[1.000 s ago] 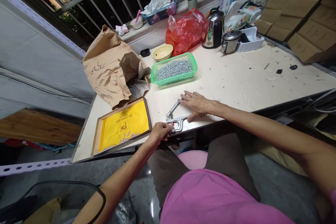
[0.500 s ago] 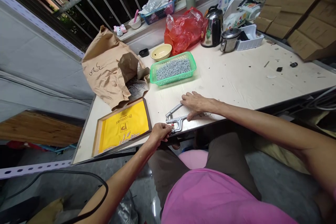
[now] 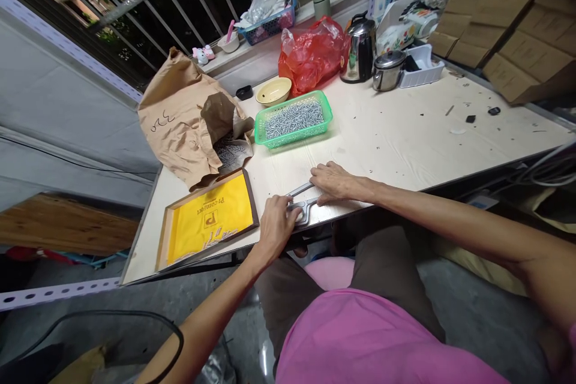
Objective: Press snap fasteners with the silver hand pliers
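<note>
Grey metal hand-press pliers [image 3: 306, 209] lie near the front edge of the table, their two handles spread apart toward the right. My right hand [image 3: 335, 182] grips the handle ends, fingers over the upper handle and thumb by the lower one. At the pliers' head is my left hand [image 3: 276, 222], its fingers curled and its thumb against the tool. Those fingers cover the jaws, and what they pinch is hidden. To the left, a shallow tray [image 3: 257, 216] holds a yellow printed bag [image 3: 225, 207] with several small pale pieces [image 3: 219, 234] on it.
Behind the pliers stands a green basket [image 3: 293, 141] full of small metal pieces. A torn brown paper bag [image 3: 180, 126] with similar pieces is at the left. Farther back are a cream bowl [image 3: 273, 91], a red plastic bag [image 3: 310, 57], a kettle [image 3: 359, 51] and a steel pot [image 3: 387, 72].
My left hand has shifted up over the pliers' head and now covers the jaws and the red part seen there before. My right hand stays on the handles. The view has moved slightly.
</note>
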`<state>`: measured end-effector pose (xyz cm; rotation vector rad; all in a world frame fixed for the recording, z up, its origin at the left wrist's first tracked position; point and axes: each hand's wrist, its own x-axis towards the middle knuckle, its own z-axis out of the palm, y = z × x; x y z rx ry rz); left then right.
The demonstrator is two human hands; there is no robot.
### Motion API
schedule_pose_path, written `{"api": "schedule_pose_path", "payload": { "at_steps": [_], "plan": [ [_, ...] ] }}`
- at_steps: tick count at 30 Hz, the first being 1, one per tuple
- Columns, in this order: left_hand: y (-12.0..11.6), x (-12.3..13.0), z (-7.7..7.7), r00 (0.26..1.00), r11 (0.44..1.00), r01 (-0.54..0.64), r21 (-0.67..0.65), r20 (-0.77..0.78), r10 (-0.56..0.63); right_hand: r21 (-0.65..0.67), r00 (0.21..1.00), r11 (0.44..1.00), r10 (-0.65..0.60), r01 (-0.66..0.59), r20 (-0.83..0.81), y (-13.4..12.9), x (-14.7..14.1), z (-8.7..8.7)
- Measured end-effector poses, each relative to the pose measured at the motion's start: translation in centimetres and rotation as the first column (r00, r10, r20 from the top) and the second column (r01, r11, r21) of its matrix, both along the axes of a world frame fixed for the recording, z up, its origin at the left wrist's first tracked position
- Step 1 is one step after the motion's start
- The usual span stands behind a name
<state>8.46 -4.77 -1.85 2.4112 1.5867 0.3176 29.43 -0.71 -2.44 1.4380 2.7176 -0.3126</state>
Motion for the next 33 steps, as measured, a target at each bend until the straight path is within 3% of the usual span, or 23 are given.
{"api": "schedule_pose_path", "payload": {
  "at_steps": [3, 8, 14, 23, 29, 33],
  "plan": [
    [1.3, 1.8, -0.5, 0.972, 0.973, 0.223, 0.060, -0.087, -0.217, 0.004, 1.000, 1.000, -0.019, 0.019, 0.010, -0.2, -0.2, 0.2],
    [3.3, 3.5, -1.0, 0.935, 0.953, 0.291, -0.090, -0.183, -0.303, 0.025, 0.999, 0.998, -0.051, 0.051, -0.010, -0.5, -0.5, -0.4],
    [3.1, 4.1, -0.6, 0.910, 0.950, 0.299, -0.093, -0.271, -0.313, 0.031, 0.996, 0.996, -0.079, 0.080, -0.042, -1.3, -0.8, -0.8],
    [3.0, 4.6, -0.6, 0.920, 0.956, 0.269, -0.113, -0.265, -0.290, -0.052, 0.998, 0.997, -0.054, 0.053, -0.019, -1.4, -0.8, -0.2],
    [2.7, 4.0, -1.3, 0.942, 0.962, 0.271, -0.040, -0.196, -0.273, -0.028, 0.996, 0.996, -0.087, 0.087, -0.011, -1.0, -0.3, 0.3],
    [0.7, 3.8, -2.7, 0.966, 0.965, 0.253, 0.072, -0.071, -0.248, -0.066, 0.999, 0.997, -0.031, 0.031, -0.008, 0.4, 0.8, 0.4]
  ]
}}
